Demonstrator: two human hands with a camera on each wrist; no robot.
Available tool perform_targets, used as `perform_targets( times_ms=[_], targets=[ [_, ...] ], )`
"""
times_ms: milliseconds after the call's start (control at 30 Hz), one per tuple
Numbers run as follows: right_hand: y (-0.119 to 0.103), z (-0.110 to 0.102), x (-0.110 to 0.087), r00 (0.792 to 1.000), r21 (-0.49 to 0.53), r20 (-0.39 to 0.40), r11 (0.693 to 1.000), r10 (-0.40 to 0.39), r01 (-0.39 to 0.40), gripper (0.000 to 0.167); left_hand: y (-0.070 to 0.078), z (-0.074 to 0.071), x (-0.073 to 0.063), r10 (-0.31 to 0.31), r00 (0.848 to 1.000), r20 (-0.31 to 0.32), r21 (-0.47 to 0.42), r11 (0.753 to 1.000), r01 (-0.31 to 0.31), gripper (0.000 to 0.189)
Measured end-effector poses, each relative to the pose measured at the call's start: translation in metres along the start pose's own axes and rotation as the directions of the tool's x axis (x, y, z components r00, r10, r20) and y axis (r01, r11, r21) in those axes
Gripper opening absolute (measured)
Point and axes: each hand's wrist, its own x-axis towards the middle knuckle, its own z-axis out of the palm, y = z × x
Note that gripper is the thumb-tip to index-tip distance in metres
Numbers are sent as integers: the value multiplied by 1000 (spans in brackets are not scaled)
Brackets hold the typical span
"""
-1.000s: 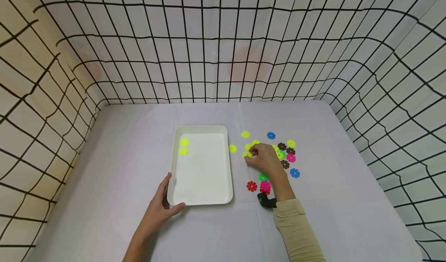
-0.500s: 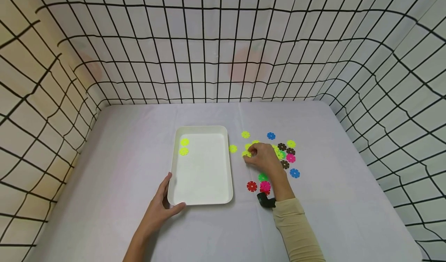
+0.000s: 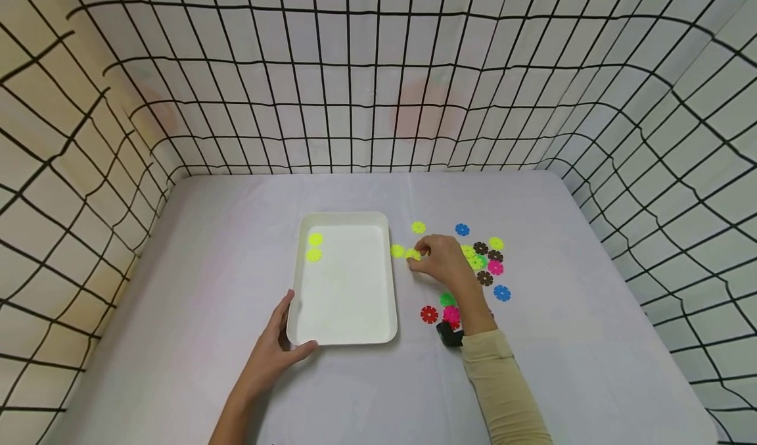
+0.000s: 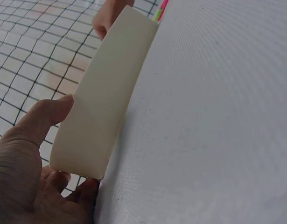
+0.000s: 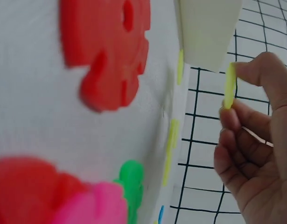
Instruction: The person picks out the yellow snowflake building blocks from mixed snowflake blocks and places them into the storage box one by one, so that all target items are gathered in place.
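In the head view a white tray lies left of centre, with two yellow snowflake discs near its upper left corner. My left hand grips the tray's near left corner, thumb on the front wall and fingers along the left side. Between thumb and index finger, my right hand pinches another yellow snowflake disc just right of the tray. The right wrist view has this disc edge-on, raised above the tabletop. One more yellow disc lies by the tray's right edge.
Loose discs spread under and around the right forearm: red, pink, brown, blue, green and several yellow. A black wire grid surrounds the table's back and sides. A dark wrist camera sits beside the right wrist.
My right hand has lifted the pinched yellow disc and shifted slightly left and away toward the tray. The left hand keeps its grip on the tray corner.
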Motion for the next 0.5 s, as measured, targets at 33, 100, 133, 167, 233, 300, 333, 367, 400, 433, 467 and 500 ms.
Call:
perform_targets(
  times_ms=[33,100,133,167,233,300,333,367,400,433,467,500],
  targets=[
    [-2,-1,0,1000,-2,1,1000,-6,6,30,0,0,1,2,1000,0,0,1000,-2,105],
    [-7,-3,1,1000,-10,3,1000,-20,20,30,0,0,1,3,1000,1,2,1000,-3,105],
    [-10,-4,2,1000,-13,4,1000,-27,27,30,0,0,1,2,1000,1,2,1000,-2,105],
    [-12,-5,3,999,-13,4,999,-35,35,30,0,0,1,-2,1000,1,2,1000,2,105],
    [-18,-6,5,999,-11,2,999,-52,52,29,0,-1,1,-2,1000,-1,3,1000,2,105],
    [-22,-7,6,997,-11,-2,997,-73,73,28,0,-1,2,-1,1000,-1,0,1000,1,105],
    [-24,-7,7,997,-10,-2,997,-81,81,27,0,-1,1,-2,1000,-1,-3,1000,2,105],
    [-25,-7,8,996,-6,-2,996,-90,90,26,0,-1,1,-3,1000,0,-5,1000,3,105],
    [-27,-7,8,995,-4,0,995,-97,97,25,0,-1,1,-3,1000,1,-8,1000,3,105],
    [-28,-6,9,995,0,3,995,-104,104,24,0,-1,1,-3,1000,1,-10,1000,3,105],
    [-29,-6,9,994,2,7,994,-108,108,24,0,-1,1,-4,1000,2,-12,1000,4,105],
    [-30,-5,10,994,5,9,994,-111,111,23,0,0,1,-6,1000,3,-13,1000,6,105]
  ],
)
